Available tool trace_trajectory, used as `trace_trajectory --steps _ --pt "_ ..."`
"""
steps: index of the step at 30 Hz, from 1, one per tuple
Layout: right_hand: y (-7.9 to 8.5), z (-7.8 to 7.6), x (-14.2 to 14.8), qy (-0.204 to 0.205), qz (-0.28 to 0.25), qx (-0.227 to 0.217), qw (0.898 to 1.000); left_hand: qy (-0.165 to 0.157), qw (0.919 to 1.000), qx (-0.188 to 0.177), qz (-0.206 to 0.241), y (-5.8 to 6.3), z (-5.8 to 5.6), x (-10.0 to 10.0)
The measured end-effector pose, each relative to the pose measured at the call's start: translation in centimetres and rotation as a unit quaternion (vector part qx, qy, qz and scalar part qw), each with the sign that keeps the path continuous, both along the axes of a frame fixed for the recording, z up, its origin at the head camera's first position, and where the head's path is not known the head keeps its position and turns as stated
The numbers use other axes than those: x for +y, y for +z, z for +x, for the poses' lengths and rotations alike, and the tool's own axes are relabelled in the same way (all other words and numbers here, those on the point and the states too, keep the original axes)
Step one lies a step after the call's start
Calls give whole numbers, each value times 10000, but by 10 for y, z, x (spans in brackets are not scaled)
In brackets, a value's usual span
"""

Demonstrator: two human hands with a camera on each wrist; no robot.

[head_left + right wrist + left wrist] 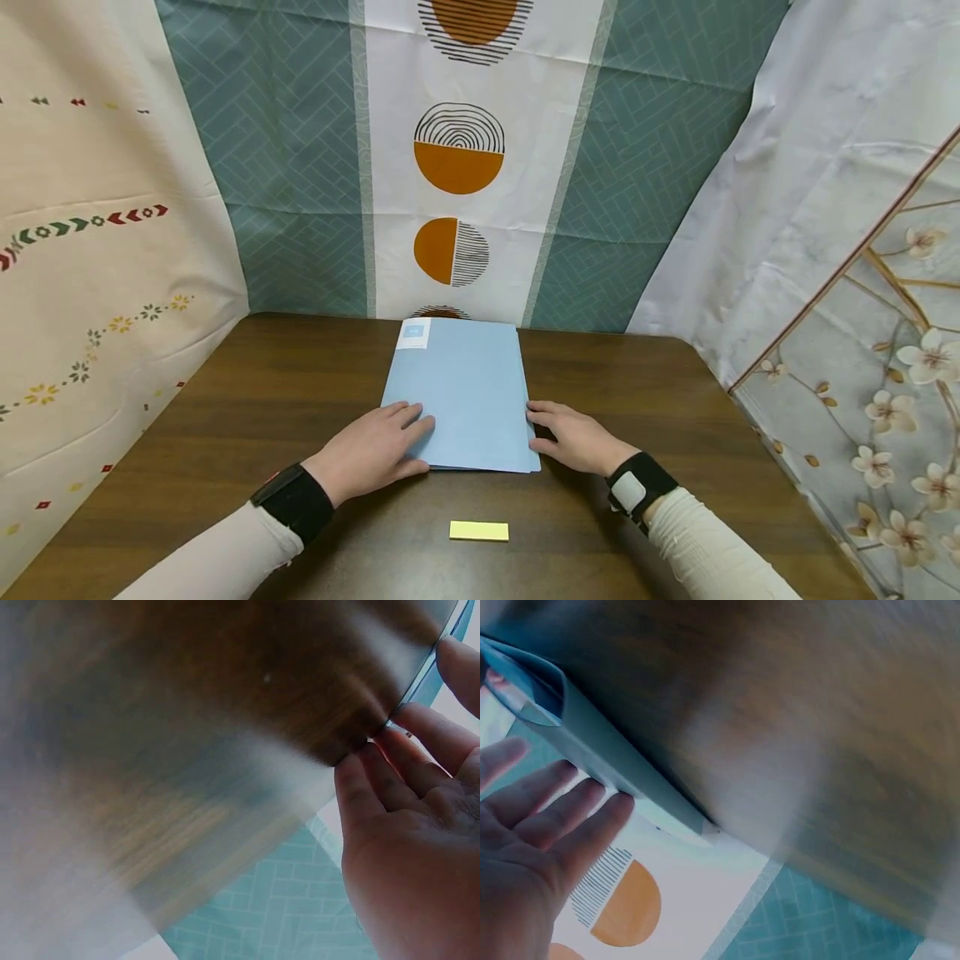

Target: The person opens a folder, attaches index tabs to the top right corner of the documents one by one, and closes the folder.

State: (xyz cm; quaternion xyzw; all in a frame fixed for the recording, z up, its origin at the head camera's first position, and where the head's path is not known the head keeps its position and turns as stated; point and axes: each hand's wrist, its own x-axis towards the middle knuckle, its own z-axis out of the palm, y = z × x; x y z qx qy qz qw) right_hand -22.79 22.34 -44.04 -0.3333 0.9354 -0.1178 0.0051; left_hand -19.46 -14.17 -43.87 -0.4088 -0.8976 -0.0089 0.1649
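Note:
A light blue file folder [467,392] lies on the table with a white label [414,333] at its far left corner. My left hand [375,450] rests on the folder's near left part, its fingers extended over the cover and spine. In the left wrist view, the fingers of that hand [536,832] lie along the folder's thick spine [622,761], whose near end gapes in a loop. My right hand [573,437] touches the folder's right edge with relaxed fingers; in the right wrist view, its fingertips [352,761] meet the table at that edge.
A small yellow pad of sticky notes [478,531] lies on the brown wooden table [300,358], nearer to me than the folder. Patterned cloths hang behind the table [480,217] and on both sides. Each wrist wears a black strap.

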Motion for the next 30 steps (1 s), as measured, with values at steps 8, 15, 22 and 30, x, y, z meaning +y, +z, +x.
trace_trajectory --steps 8,15,22,30 --pt "1 1 -4 -182 197 -28 9996 -345 9957 859 -33 0 0 -3" --pt "3 5 -10 -498 239 -44 9985 -262 9939 1068 10 6 3 -4" --pt "3 7 -13 -685 431 35 9967 -77 9941 1083 -12 10 8 -8" --pt "3 6 -15 -706 432 55 9966 -200 9767 2106 359 15 2 -12"
